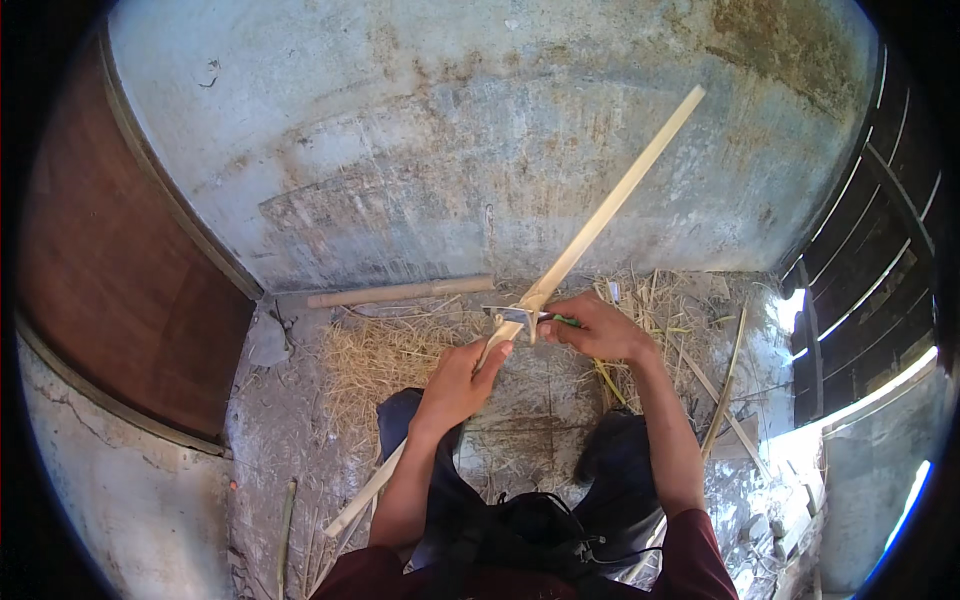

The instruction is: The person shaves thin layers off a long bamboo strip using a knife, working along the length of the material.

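Nearest first: got maroon sleeves [697, 555] at the lower edge, cut off by the frame. Just beyond, see dark cloth trousers [612, 505], with thin dark cords [575, 545] tangled over them; can't trace the ends.

See the left hand [457, 385] clamped narrow around a long strip [620, 205], pale, smooth and flat-faced; can't say wood or bamboo. Pressing with the thumb on top, most fingers hidden. Find the strip slanting up and right from there, far end free in front of the wall. Also see a pale length [362, 492] past the left forearm, roughly in line; can't confirm as one piece, behind hand and arm.

Find the right hand [597, 328] closed around a knife [512, 315] by its green handle [567, 321], mostly covered. Got the grey metal blade lying crosswise on the strip, just ahead of the left hand, beside a curled pale shaving [533, 328]. Can't make out the cutting edge.

Beyond, see straw-like shavings [375, 370] heaped on grey floor [270, 420], plus a round brownish rod [400, 291] along the wall foot.

Farthest: see stained, scuffed blue-grey wall [450, 170], smooth brown panel [120, 250] left, dark slatted panel [870, 270] right with bright gaps, both cropped by black rim.
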The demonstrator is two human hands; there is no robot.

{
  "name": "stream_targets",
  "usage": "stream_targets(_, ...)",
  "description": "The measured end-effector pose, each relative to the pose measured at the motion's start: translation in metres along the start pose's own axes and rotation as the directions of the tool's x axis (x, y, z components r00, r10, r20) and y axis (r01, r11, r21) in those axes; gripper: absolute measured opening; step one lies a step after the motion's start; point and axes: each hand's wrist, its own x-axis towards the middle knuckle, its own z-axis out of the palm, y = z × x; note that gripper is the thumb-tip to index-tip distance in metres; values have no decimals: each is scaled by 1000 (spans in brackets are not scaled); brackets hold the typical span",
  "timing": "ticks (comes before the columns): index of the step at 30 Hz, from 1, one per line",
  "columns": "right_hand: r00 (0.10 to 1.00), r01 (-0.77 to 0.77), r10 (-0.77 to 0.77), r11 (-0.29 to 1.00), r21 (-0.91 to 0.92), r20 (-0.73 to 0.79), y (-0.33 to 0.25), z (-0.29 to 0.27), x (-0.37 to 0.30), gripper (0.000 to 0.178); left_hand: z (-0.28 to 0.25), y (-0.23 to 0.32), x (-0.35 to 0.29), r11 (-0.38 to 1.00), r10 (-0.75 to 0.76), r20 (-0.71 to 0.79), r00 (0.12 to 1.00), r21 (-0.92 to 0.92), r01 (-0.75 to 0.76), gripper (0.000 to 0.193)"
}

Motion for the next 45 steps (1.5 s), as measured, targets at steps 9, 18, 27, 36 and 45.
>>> stream_targets(9,979,-99,-67,673,733,193,-8,13,2,38,-20,4,0,776,-118,404,907,-533,338,48)
stream_targets(18,989,38,-33,999,26,-147,-9,11,8,27,-9,4,-2,999,-25,-32,999,40,26,49)
stream_targets(27,996,54,-47,994,94,-80,6,15,6,34,-6,2,-4,998,-4,-45,999,57,6,45)
stream_targets(36,959,-151,-134,504,850,250,0,25,6,47,-14,-4,-5,705,-131,462,877,-579,410,52)
stream_targets(45,997,-64,31,840,539,70,-8,14,3,35,-12,-2,-12,834,-142,304,942,-476,279,54)
